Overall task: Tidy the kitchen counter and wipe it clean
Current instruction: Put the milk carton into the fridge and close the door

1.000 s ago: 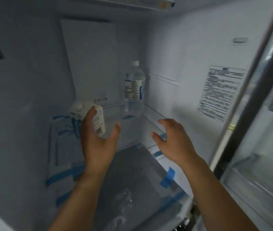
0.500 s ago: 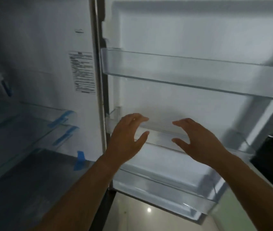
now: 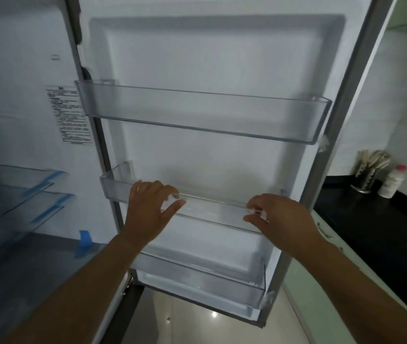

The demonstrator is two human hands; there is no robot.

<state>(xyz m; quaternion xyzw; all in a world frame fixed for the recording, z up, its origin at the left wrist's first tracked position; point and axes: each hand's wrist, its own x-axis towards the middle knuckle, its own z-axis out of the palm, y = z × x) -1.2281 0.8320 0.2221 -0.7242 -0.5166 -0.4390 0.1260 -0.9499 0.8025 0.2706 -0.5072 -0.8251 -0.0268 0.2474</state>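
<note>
While the black counter (image 3: 371, 219) waits off to the right, the left hand (image 3: 148, 212) and right hand (image 3: 282, 214) hook curled fingers over the clear middle door bin (image 3: 212, 203) at its front rim, thumbs beneath, probably a fridge-tidying detour; the next move calls for an even two-handed lift.

Brightness: dim overall, cool bluish cast; the fridge door liner (image 3: 197, 58) is palest.
Glare: one small bright spot on the floor tile (image 3: 213, 314).
Shadow: soft grey patch behind the middle door bin (image 3: 113, 187); black counter (image 3: 371, 219) nearly featureless.
Distortion: door edges bow outward, wide-angle.
Focus: label sticker (image 3: 69, 115) print soft, unreadable.
</note>
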